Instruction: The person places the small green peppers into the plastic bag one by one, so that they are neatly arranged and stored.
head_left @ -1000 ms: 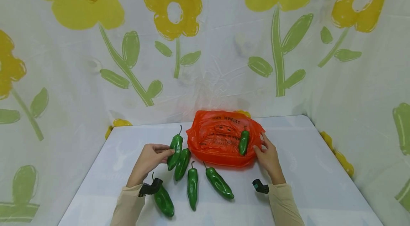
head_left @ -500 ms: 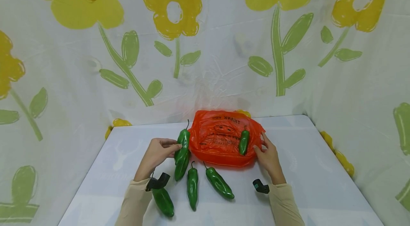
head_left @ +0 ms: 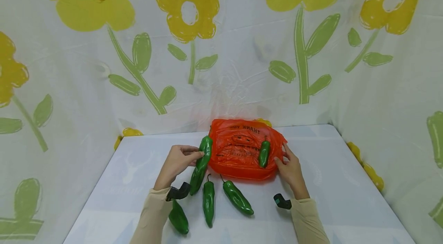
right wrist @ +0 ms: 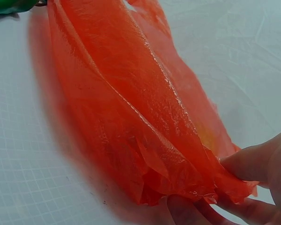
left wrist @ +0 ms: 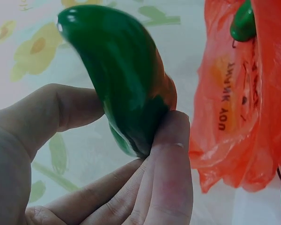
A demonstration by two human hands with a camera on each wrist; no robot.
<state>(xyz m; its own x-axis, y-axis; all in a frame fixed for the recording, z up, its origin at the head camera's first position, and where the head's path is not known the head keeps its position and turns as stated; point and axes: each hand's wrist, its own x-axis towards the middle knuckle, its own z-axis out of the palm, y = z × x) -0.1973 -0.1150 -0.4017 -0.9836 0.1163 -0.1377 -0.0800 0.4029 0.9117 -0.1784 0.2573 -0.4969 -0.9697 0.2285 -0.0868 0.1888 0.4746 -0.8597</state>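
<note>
My left hand [head_left: 177, 162] pinches a long green pepper [head_left: 206, 148] between thumb and fingers, at the left edge of a red plastic bag [head_left: 230, 169]. In the left wrist view this pepper [left wrist: 119, 56] points its smooth rounded tip at the camera. The bag lies spread on the table, printed "THANK YOU" in mirrored letters, and another green pepper [head_left: 264, 154] lies in it. At the bag's right edge, my right hand [head_left: 290, 167] grips the thin plastic; the right wrist view shows the thumb [right wrist: 248, 161] and fingers pinching the crumpled bag rim [right wrist: 201, 187].
Below the held pepper lies a green pepper [head_left: 196, 182], partly overlapped by it. Nearer the front of the white table [head_left: 138, 182] lie a middle pepper [head_left: 209, 203], a slanted pepper [head_left: 238, 198] and a left pepper [head_left: 179, 218]. A flower-print curtain [head_left: 235, 63] surrounds the table.
My left hand has carried its pepper right and slightly away from me, up to the bag's left edge. The right hand keeps its grip in the same spot.
</note>
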